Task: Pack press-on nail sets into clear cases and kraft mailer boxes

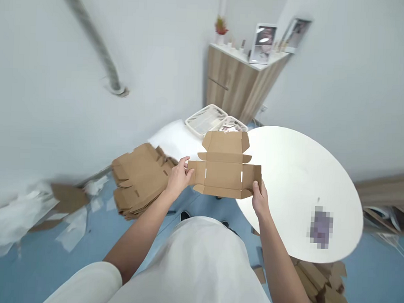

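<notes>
An unfolded brown cardboard box [223, 175] is held up in front of me, its flaps spread and two narrow slots showing. My left hand [180, 175] pinches its left side flap between thumb and fingers. At the opposite end, my right hand [260, 198] grips the right side flap, which is bent up a little, with the thumb on the near face. To the left of the held box lies a stack of flat cardboard boxes [142, 175].
A round white table [298, 173] stands at the right, with a blurred purple item [322, 228] on it. Behind are a white plastic basket [206, 118] and a wooden cabinet [230, 77]. More cardboard [330, 286] and plastic wrapping [18, 215] lie on the floor.
</notes>
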The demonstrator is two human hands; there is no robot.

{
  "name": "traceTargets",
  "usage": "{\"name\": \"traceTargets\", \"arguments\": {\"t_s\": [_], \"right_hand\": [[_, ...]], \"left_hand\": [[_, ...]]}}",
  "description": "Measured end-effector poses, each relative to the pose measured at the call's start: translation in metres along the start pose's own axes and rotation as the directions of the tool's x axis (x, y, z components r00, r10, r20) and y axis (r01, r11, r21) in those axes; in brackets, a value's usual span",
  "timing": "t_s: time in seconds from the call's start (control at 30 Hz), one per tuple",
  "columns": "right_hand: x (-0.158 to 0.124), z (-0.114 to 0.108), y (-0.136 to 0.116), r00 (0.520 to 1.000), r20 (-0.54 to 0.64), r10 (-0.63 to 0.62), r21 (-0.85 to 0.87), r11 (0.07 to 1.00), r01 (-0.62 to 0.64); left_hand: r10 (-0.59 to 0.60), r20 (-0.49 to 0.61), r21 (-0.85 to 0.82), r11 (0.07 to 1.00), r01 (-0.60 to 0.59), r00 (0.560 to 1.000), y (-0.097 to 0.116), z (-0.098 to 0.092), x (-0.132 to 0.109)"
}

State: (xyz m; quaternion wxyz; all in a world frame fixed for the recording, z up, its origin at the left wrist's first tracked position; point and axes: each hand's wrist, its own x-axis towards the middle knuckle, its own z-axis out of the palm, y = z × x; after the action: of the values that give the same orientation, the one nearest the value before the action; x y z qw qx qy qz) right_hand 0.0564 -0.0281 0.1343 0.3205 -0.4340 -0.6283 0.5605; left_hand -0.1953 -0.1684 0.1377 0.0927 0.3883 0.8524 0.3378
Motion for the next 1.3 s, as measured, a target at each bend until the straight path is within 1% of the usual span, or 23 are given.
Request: {"name": "traceTargets", "arguments": {"t_s": [0.07, 0.13, 0.2, 0.23, 0.3, 0.4, 0.47, 0.5, 0.6, 0.7, 0.8, 0.9, 0.97, 1.03, 1.17, 1.23, 1.27, 1.3], "right_hand": [[-0.006, -0.038, 0.012, 0.993, -0.118, 0.021, 0.047, 0.999, -0.015], [-0.012, -0.073, 0.026, 0.969, -0.241, 0.048, 0.021, 0.999, -0.044], [-0.019, -0.104, 0.041, 0.935, -0.346, 0.078, -0.041, 0.994, -0.099], [-0.022, -0.118, 0.048, 0.920, -0.380, 0.097, -0.067, 0.989, -0.132], [-0.030, -0.143, 0.061, 0.903, -0.407, 0.141, -0.088, 0.977, -0.192], [-0.043, -0.172, 0.078, 0.888, -0.409, 0.211, -0.087, 0.959, -0.268], [-0.051, -0.184, 0.090, 0.872, -0.418, 0.257, -0.095, 0.942, -0.323], [-0.055, -0.189, 0.096, 0.863, -0.424, 0.276, -0.099, 0.933, -0.347], [-0.065, -0.194, 0.113, 0.841, -0.446, 0.307, -0.109, 0.914, -0.392], [-0.069, -0.192, 0.124, 0.837, -0.439, 0.325, -0.148, 0.893, -0.425], [-0.070, -0.186, 0.128, 0.844, -0.418, 0.336, -0.210, 0.869, -0.449], [-0.069, -0.182, 0.128, 0.838, -0.425, 0.343, -0.205, 0.865, -0.458], [-0.067, -0.180, 0.128, 0.825, -0.443, 0.351, -0.173, 0.870, -0.463], [-0.065, -0.178, 0.131, 0.809, -0.470, 0.353, -0.156, 0.869, -0.470], [-0.062, -0.173, 0.136, 0.761, -0.528, 0.377, -0.134, 0.848, -0.513], [-0.061, -0.169, 0.137, 0.749, -0.539, 0.386, -0.134, 0.838, -0.529], [-0.061, -0.168, 0.137, 0.749, -0.538, 0.387, -0.145, 0.833, -0.534], [-0.061, -0.167, 0.137, 0.749, -0.540, 0.383, -0.166, 0.824, -0.541]], "left_hand": [[0.020, 0.050, -0.092, 0.996, -0.016, 0.999, 0.030, 0.029, 0.006], [0.025, 0.109, -0.207, 0.978, -0.002, 0.994, 0.057, 0.060, 0.009], [0.018, 0.194, -0.324, 0.945, 0.047, 0.981, 0.080, 0.091, 0.009], [0.018, 0.255, -0.377, 0.922, 0.083, 0.967, 0.090, 0.106, 0.007], [0.023, 0.396, -0.451, 0.876, 0.173, 0.918, 0.107, 0.133, 0.003], [0.027, 0.583, -0.470, 0.826, 0.310, 0.812, 0.125, 0.165, -0.004], [0.016, 0.649, -0.443, 0.820, 0.361, 0.760, 0.132, 0.181, -0.007], [0.008, 0.666, -0.425, 0.826, 0.370, 0.746, 0.134, 0.187, -0.008], [-0.001, 0.676, -0.366, 0.868, 0.336, 0.737, 0.136, 0.206, -0.006], [0.024, 0.671, -0.301, 0.922, 0.243, 0.741, 0.135, 0.223, 0.000], [0.057, 0.664, -0.242, 0.960, 0.141, 0.746, 0.134, 0.238, 0.006], [0.089, 0.658, -0.215, 0.974, 0.074, 0.747, 0.134, 0.249, 0.013], [0.094, 0.659, -0.215, 0.974, 0.068, 0.746, 0.134, 0.255, 0.017], [0.095, 0.665, -0.238, 0.967, 0.090, 0.741, 0.133, 0.262, 0.021], [0.122, 0.681, -0.306, 0.943, 0.129, 0.722, 0.131, 0.274, 0.027], [0.149, 0.675, -0.321, 0.941, 0.105, 0.723, 0.129, 0.278, 0.028], [0.170, 0.664, -0.320, 0.945, 0.071, 0.729, 0.129, 0.278, 0.028], [0.201, 0.637, -0.319, 0.947, 0.018, 0.744, 0.128, 0.276, 0.027]]}}
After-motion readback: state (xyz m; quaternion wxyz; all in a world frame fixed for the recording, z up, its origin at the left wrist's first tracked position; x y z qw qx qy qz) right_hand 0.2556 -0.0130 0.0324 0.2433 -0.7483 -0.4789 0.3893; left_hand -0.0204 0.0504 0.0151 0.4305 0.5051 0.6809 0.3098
